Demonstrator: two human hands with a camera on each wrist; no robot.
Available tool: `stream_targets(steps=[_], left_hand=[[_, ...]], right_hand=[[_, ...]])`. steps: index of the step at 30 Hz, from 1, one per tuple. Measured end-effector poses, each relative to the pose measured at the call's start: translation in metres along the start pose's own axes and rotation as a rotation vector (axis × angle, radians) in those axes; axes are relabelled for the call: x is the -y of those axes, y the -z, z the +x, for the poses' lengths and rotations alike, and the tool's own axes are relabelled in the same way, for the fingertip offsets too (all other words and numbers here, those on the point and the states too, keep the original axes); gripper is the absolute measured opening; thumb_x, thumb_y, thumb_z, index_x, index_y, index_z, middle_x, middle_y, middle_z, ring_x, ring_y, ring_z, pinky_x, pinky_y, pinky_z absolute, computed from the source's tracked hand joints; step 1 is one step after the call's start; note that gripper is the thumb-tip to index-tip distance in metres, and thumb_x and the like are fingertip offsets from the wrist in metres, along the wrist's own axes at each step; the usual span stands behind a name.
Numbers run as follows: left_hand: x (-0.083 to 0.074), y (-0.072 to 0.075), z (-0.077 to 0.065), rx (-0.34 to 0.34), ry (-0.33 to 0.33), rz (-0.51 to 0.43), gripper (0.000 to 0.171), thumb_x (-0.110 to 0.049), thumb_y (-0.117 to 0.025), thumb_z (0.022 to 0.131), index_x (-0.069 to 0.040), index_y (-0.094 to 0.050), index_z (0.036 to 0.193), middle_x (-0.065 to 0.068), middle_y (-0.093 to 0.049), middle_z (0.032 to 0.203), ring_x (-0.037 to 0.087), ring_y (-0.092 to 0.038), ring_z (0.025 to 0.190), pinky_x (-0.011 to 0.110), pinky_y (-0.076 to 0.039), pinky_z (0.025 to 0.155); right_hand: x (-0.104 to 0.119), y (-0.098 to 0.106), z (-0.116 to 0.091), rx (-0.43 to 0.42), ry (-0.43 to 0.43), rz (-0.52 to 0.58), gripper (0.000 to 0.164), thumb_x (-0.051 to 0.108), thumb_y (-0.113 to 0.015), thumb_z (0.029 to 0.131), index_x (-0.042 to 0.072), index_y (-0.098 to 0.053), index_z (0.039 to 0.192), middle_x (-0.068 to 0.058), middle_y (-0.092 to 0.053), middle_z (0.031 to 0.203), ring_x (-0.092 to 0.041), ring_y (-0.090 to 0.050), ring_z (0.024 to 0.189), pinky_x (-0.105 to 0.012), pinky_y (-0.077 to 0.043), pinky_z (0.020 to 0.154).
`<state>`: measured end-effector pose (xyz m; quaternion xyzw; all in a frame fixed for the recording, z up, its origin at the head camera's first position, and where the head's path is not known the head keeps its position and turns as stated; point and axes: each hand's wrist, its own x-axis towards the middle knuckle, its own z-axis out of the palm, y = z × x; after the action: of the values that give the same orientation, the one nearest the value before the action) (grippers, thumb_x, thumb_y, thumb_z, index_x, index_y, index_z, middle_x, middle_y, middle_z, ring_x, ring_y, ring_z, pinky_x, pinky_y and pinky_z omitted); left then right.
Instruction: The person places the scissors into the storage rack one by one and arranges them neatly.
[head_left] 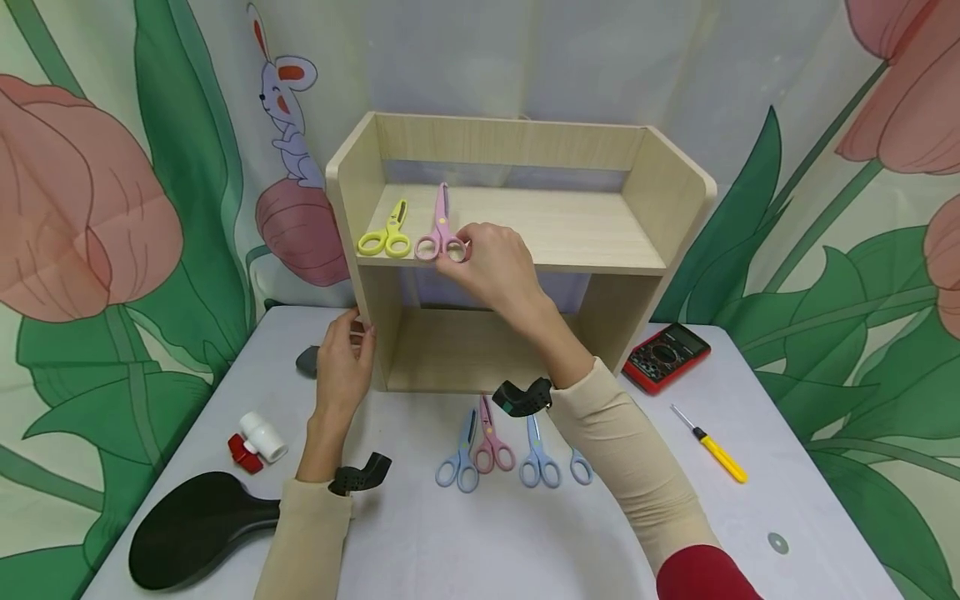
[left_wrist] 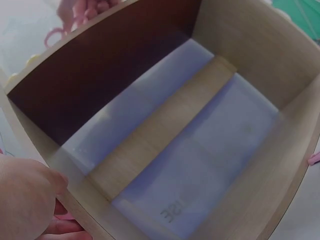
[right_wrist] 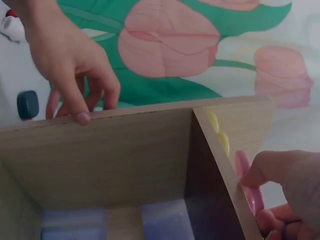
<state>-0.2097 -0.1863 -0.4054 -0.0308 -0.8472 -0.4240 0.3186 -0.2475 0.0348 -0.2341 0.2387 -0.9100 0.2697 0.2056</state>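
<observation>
On the upper board of a wooden shelf (head_left: 652, 167) lie yellow scissors (head_left: 387, 237), blades toward the back. Beside them to the right are pink scissors (head_left: 441, 221), blades also pointing back. My right hand (head_left: 495, 267) pinches their right handle loop at the board's front edge; in the right wrist view the thumb and fingers meet at the pink loop (right_wrist: 254, 197). My left hand (head_left: 345, 362) holds the front edge of the shelf's left side panel, thumb at the edge and fingers along the outer face.
Before the shelf lie blue scissors (head_left: 459, 458), pink scissors (head_left: 491, 446) and more blue scissors (head_left: 538, 462), one pair partly behind my right forearm. A multimeter (head_left: 666, 358), screwdriver (head_left: 712, 450) and small disc (head_left: 777, 543) lie right; a black paddle (head_left: 195, 529) and white-red fitting (head_left: 258, 440) left.
</observation>
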Motion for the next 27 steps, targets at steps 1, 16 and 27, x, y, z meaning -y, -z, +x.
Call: stream_targets(steps=[1,16,27], left_hand=[[0.0,0.0,0.0,0.002,0.002,-0.001,0.039,-0.015,-0.058,0.102,0.003,-0.052,0.136,0.025,-0.061,0.115,0.036,-0.068,0.098,0.049,-0.062,0.079],[0.0,0.0,-0.001,0.002,0.0,0.001,0.039,-0.014,-0.059,0.101,0.003,-0.052,0.136,0.025,-0.06,0.114,0.036,-0.068,0.098,0.049,-0.063,0.079],[0.0,0.0,0.0,-0.003,0.001,0.012,0.038,-0.014,-0.059,0.101,0.003,-0.053,0.135,0.025,-0.061,0.114,0.035,-0.068,0.097,0.049,-0.063,0.079]], right_hand=[[0.0,-0.001,0.003,0.014,-0.022,0.008,0.021,0.028,-0.065,0.084,0.008,-0.071,0.082,0.002,-0.05,0.064,-0.014,-0.046,0.064,-0.026,-0.035,0.058],[-0.003,0.005,0.015,0.161,-0.131,0.123,0.033,0.031,-0.062,0.089,0.007,-0.073,0.11,-0.002,-0.068,0.086,-0.016,-0.055,0.075,-0.024,-0.041,0.067],[-0.005,0.003,0.009,0.111,-0.044,0.128,0.04,0.032,-0.065,0.092,0.0,-0.069,0.115,-0.004,-0.06,0.078,-0.018,-0.054,0.08,-0.032,-0.049,0.079]])
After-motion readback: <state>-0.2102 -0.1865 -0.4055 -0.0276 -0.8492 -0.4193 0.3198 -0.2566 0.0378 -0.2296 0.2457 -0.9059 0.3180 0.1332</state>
